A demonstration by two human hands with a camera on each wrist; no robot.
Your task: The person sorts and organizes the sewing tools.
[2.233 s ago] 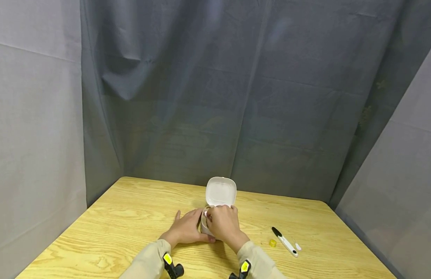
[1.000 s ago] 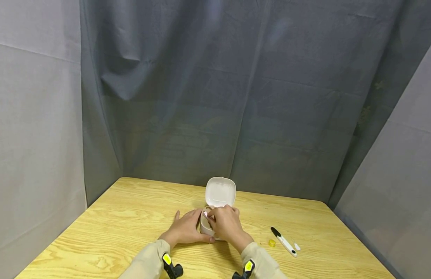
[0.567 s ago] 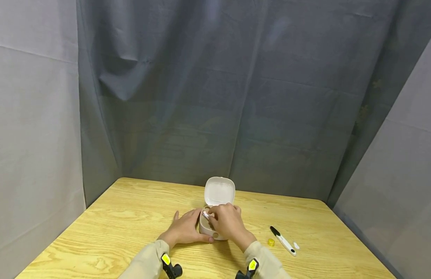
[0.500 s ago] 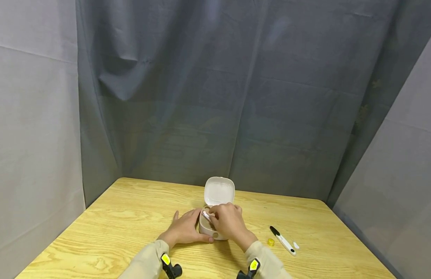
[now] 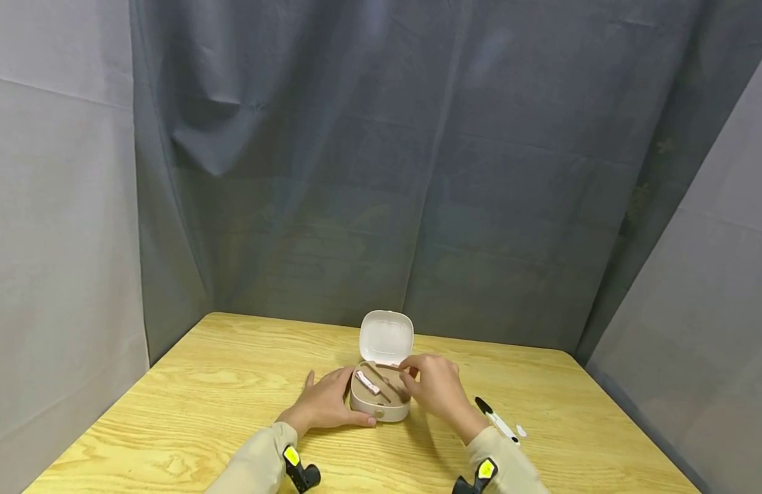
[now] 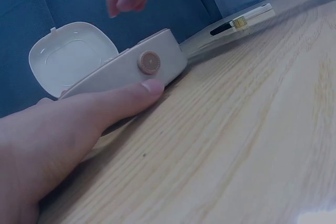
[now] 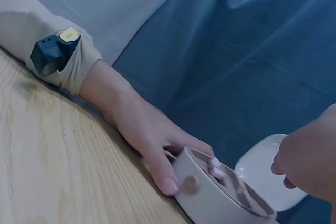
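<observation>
Setting: a wooden table (image 5: 232, 384) hung round with grey cloth.
Case: a small white case (image 5: 381, 405) mid-table, its lid (image 5: 387, 337) hinged upright; a round button on the front wall, pinkish pieces inside (too small to name).
Handling: likely light, rigid, smooth plastic that could slide; best braced by its side walls.
Left hand (image 5: 324, 405): fingers straight, flat on the table, thumb touching the case's front.
Right hand (image 5: 436, 387): hovers just above the case's right edge, fingers loosely curled, holding nothing visible.
Beside: a black-and-white tool (image 5: 495, 420), right of the case.

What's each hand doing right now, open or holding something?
Left hand: open, fingers straight against the side of the small case.
Right hand: fingers loosely curled above the case, holding nothing visible.
</observation>
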